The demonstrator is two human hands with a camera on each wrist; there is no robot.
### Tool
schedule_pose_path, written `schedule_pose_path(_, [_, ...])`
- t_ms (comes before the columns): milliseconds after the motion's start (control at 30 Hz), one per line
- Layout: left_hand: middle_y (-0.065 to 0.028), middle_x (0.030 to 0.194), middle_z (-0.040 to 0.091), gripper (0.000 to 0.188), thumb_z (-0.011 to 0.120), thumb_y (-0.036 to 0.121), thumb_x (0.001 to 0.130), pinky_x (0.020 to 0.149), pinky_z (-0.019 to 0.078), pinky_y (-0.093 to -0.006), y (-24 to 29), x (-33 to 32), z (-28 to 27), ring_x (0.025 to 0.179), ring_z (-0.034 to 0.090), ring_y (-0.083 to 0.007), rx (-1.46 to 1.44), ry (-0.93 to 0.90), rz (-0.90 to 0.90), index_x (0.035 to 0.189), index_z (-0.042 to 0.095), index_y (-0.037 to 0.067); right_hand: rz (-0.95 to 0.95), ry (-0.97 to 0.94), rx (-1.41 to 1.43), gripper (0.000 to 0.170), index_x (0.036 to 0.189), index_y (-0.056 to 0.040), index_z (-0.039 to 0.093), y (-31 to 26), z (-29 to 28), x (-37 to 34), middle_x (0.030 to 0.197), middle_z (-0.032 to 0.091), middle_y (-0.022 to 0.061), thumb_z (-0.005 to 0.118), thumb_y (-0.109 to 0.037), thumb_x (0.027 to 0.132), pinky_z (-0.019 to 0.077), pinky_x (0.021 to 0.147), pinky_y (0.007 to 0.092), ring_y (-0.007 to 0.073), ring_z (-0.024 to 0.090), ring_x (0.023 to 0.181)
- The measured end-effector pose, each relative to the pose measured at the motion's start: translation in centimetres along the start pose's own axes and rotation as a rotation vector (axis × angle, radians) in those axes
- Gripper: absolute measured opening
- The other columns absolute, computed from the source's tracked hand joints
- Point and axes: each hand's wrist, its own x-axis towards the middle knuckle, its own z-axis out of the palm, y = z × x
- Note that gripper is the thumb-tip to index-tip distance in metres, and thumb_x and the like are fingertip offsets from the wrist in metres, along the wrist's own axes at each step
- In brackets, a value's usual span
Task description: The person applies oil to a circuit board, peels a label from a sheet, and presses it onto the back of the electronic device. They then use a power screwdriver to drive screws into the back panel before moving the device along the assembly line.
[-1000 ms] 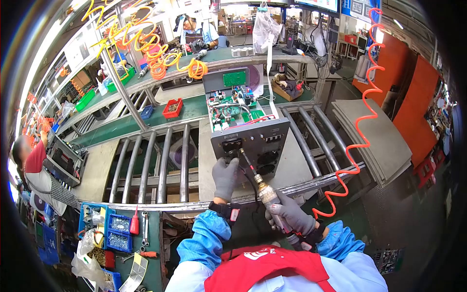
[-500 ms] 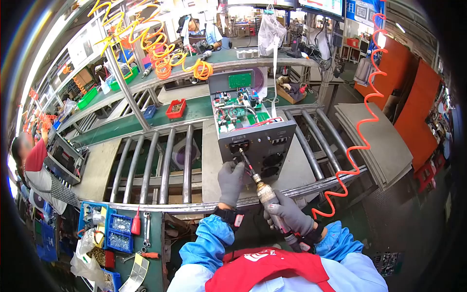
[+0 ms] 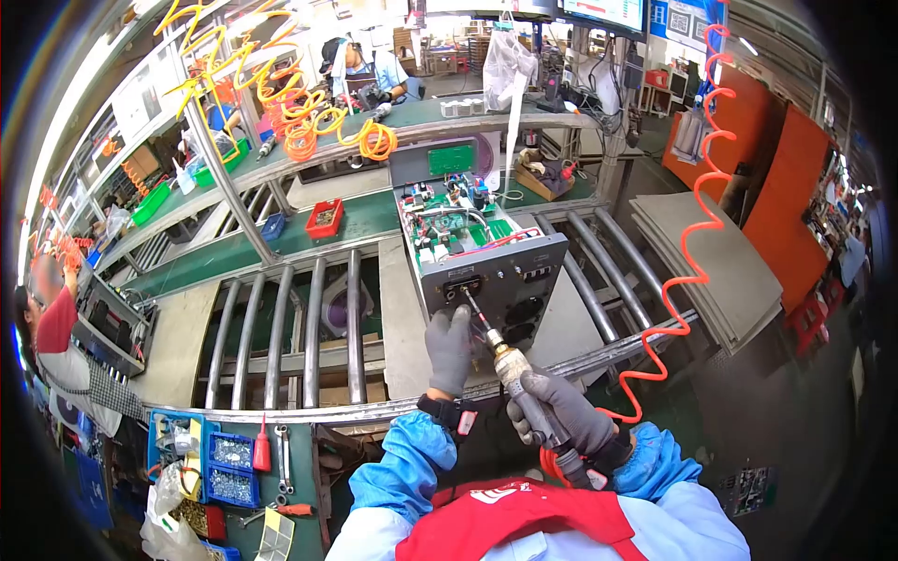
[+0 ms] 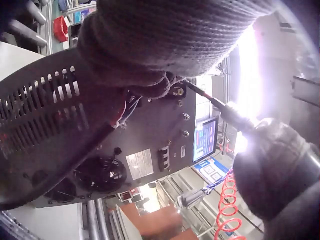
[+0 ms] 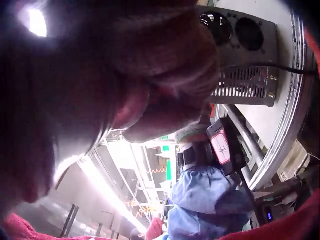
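A dark metal unit [image 3: 494,280] with an uncovered top and visible circuit boards stands in front of me. My right hand [image 3: 566,411], gloved in grey, grips an air screwdriver [image 3: 513,369]; its bit [image 3: 478,311] slants up to the connector area on the panel. My gloved left hand [image 3: 450,353] is right at that panel, just left of the bit. In the left wrist view its curled fingers overlap thin wires [image 4: 132,107] from a black cable [image 4: 75,155], with their tips beside a brass terminal [image 4: 178,91]. The right wrist view is mostly filled by my dark glove.
The unit rests on a board [image 3: 400,346] over a roller conveyor [image 3: 316,327]. A red coiled air hose [image 3: 687,280] hangs at the right. Blue screw bins [image 3: 232,467] and wrenches [image 3: 283,460] lie at the lower left. Stacked panels [image 3: 716,262] lean at the right.
The unit has shifted slightly right on its board. Relative to the panel, the bit is now closer to the connector. Both hands stay at about the same places; the head view has moved slightly.
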Motion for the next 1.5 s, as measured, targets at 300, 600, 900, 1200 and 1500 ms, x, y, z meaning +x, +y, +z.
schedule_pose_path(300, [-0.0065,0.065,0.056,0.033,0.065,0.025,0.091,0.049,0.0430,-0.0327,-1.5,1.1,0.0,0.056,0.054,-0.0150,0.067,0.033,0.065,0.077,0.057,-0.004,-0.059,0.077,-0.080,0.037,0.133,-0.0133,0.043,0.3,2.5,-0.2,0.081,0.060,0.0055,0.049,-0.032,0.102,0.0541,0.050,0.0275,0.0114,0.060,0.059])
schedule_pose_path(600, [-0.0118,0.069,0.059,0.036,0.066,0.027,0.090,0.055,0.0444,-0.0369,-1.9,1.5,-0.2,0.060,0.055,-0.0201,0.108,0.039,0.037,0.080,0.059,-0.007,-0.113,0.104,-0.140,0.038,0.133,-0.0126,0.043,1.2,3.3,0.6,0.081,0.060,0.0051,0.052,-0.031,0.101,0.0544,0.051,0.0272,0.0118,0.060,0.059])
schedule_pose_path(900, [0.0040,0.065,0.052,0.023,0.055,0.028,0.099,0.040,0.0329,-0.0242,2.0,-1.8,-2.0,0.049,0.047,-0.0059,-0.071,-0.235,-0.138,0.098,0.062,0.006,-0.349,-0.044,-0.287,0.040,0.121,-0.0137,0.049,3.8,1.9,2.7,0.075,0.057,0.0012,0.059,-0.040,0.094,0.0493,0.048,0.0266,0.0098,0.056,0.058])
schedule_pose_path(1200, [-0.0100,0.069,0.055,0.018,0.055,0.012,0.098,0.058,0.0470,-0.0322,0.9,-8.5,-9.4,0.062,0.054,-0.0230,0.635,-0.603,0.549,0.089,0.062,-0.002,-0.041,-0.100,-0.386,0.056,0.135,-0.0126,0.041,8.6,-1.8,-2.4,0.078,0.052,0.0027,0.065,-0.031,0.089,0.0465,0.048,0.0262,0.0109,0.053,0.057])
schedule_pose_path(1500, [0.0051,0.073,0.049,0.029,0.054,0.034,0.102,0.047,0.0337,-0.0157,1.5,-8.6,-7.8,0.057,0.042,-0.0029,-0.008,-0.349,-0.463,0.107,0.062,0.006,-0.231,-0.274,-0.093,0.019,0.084,-0.0098,0.046,14.1,-4.8,1.9,0.076,0.033,-0.0096,0.064,-0.003,0.083,0.0337,0.063,0.0229,0.0044,0.033,0.068])
